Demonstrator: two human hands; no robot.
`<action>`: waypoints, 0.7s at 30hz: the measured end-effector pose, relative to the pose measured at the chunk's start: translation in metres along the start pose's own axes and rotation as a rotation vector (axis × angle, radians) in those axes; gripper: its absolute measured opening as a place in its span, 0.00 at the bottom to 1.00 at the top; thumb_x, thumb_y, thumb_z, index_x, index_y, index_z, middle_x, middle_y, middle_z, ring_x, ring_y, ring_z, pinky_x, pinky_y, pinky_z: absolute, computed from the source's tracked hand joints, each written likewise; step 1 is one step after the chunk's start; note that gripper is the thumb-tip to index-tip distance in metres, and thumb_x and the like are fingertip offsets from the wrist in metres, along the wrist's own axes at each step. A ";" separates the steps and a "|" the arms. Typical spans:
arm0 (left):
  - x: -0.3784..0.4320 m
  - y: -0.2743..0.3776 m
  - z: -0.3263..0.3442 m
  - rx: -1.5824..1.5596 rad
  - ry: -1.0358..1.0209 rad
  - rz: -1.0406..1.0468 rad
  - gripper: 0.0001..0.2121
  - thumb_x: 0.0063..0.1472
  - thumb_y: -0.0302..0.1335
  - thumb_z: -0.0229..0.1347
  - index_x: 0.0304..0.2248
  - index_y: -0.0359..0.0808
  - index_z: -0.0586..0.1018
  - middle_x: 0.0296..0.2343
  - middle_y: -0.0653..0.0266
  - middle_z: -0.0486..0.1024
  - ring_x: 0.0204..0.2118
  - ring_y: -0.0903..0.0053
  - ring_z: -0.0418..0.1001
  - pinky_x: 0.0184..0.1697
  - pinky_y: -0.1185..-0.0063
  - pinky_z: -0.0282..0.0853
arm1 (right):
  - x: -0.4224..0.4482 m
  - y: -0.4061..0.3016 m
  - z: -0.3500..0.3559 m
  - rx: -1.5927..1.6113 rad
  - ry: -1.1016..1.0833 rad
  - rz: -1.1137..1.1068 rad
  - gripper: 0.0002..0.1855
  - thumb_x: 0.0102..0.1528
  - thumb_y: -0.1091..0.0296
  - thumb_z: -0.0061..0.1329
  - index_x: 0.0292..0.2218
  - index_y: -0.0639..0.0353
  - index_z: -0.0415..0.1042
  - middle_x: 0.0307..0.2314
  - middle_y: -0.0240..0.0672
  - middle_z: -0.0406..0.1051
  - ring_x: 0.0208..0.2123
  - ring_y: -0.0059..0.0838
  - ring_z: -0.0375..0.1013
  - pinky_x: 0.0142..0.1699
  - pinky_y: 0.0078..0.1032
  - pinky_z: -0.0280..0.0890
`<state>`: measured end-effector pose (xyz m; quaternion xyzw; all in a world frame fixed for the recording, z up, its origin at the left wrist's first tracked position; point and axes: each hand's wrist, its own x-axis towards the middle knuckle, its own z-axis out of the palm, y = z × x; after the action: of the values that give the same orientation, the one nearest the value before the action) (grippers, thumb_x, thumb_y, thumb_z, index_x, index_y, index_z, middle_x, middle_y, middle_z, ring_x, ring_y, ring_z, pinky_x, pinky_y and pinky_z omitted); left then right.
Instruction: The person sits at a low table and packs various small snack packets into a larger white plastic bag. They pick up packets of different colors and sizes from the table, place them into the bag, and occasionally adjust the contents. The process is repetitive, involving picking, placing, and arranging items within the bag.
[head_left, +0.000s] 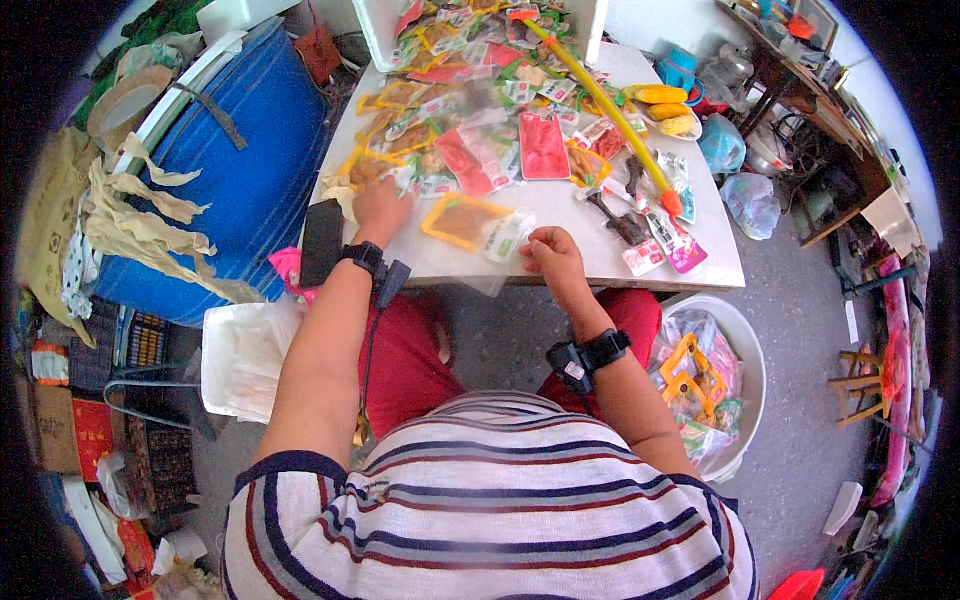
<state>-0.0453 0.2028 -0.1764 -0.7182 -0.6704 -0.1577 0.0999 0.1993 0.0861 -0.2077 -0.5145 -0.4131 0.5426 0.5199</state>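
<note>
My left hand (381, 208) reaches down onto the snack packets at the table's left side, beside a yellow-edged packet (367, 166). Its fingertips are partly hidden, so whether they grip anything is unclear. My right hand (556, 259) is over the table's front edge with its fingers curled. Beside those fingers is a transparent plastic bag (487, 282), and I cannot tell if they pinch it. A yellow-framed food packet (465, 223) lies in or under this bag, between my hands. Behind it are a red packet (471, 159) and a red tray-like pack (544, 146).
A yellow stick with orange ends (607, 105) crosses the packet pile. Corn cobs (656, 94) sit on a plate at right. A dark phone-like slab (321, 244) lies at left. Below are a white bucket of packets (756, 390), a white foam box (217, 360) and a blue barrel (247, 180).
</note>
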 end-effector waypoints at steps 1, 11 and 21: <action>0.002 -0.004 0.002 -0.021 -0.004 0.033 0.14 0.42 0.34 0.48 0.27 0.32 0.71 0.27 0.51 0.69 0.31 0.61 0.66 0.33 0.70 0.61 | 0.000 -0.001 0.000 -0.011 -0.001 0.008 0.08 0.47 0.74 0.37 0.32 0.63 0.59 0.27 0.31 0.61 0.28 0.21 0.65 0.28 0.16 0.62; 0.014 -0.032 0.013 -0.150 -0.177 0.083 0.19 0.41 0.35 0.50 0.32 0.31 0.69 0.30 0.49 0.68 0.35 0.61 0.65 0.37 0.72 0.61 | -0.002 0.002 0.000 -0.068 -0.010 -0.029 0.07 0.47 0.73 0.37 0.31 0.63 0.60 0.26 0.33 0.62 0.28 0.22 0.65 0.27 0.17 0.63; 0.023 -0.026 0.019 0.266 -0.400 0.286 0.12 0.47 0.28 0.44 0.32 0.32 0.69 0.27 0.49 0.69 0.31 0.63 0.68 0.32 0.72 0.64 | 0.000 0.003 0.000 -0.019 0.003 0.008 0.08 0.47 0.72 0.37 0.32 0.63 0.60 0.27 0.33 0.62 0.29 0.22 0.66 0.28 0.17 0.63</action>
<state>-0.0680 0.2331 -0.1878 -0.8029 -0.5835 0.0922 0.0803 0.1993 0.0857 -0.2105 -0.5217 -0.4155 0.5400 0.5134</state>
